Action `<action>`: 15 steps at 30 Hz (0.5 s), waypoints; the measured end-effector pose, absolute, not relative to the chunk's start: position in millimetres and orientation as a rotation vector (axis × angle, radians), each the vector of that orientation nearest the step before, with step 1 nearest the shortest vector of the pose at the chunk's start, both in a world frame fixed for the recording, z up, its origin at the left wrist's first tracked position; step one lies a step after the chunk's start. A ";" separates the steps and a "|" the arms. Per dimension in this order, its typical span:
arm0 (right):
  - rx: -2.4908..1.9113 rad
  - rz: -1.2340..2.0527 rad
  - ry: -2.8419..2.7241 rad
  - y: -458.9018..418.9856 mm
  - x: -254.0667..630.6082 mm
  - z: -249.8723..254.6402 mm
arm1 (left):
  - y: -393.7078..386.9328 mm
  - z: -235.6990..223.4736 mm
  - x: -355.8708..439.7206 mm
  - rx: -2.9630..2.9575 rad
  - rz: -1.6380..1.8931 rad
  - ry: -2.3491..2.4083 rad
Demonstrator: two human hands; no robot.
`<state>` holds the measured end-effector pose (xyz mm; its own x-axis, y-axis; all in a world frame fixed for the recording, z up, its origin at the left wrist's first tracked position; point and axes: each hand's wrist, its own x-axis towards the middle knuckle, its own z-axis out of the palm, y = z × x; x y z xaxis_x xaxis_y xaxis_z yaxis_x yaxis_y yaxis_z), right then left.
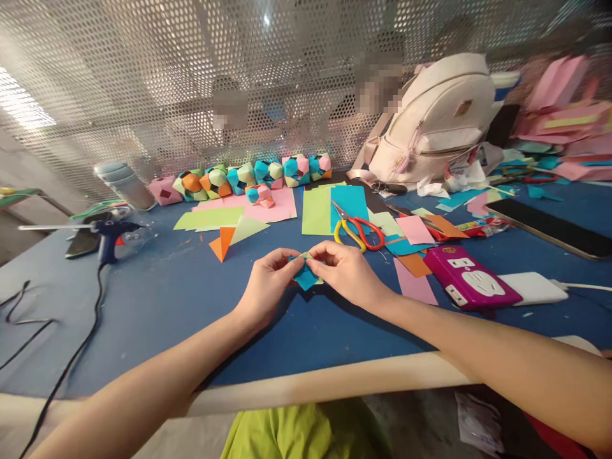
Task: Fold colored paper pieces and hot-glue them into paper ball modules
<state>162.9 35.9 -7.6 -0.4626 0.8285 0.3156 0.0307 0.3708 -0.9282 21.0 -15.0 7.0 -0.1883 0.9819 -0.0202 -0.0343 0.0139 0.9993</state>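
Folded paper point(306, 276), blue with pale green showing at its edges, is pinched between the two hands above the near middle of the tabletop point(167, 319). From where I stand, the left hand point(268, 277) has thumb and fingers closed on one side of it and the right hand point(349, 273) on the other, the thumbs nearly meeting at the top. I'd expect it to be very light, crisp along its creases and easily bent or torn, so best taken gently by the folded edges, without squashing the middle. Fingers cover both sides, so I can't make out how the layers join, nor whether the underside touches anything.
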 end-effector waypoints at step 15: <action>-0.734 1.163 -1.788 35.4 162.4 -7.7 | -14.3 6.8 19.9 1.008 1.354 1.261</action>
<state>162.4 35.4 -7.7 -0.4594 0.8203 0.3406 0.0215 0.3936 -0.9190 19.9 -14.3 6.8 -0.1652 0.9850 -0.0496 -0.1198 0.0298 0.9924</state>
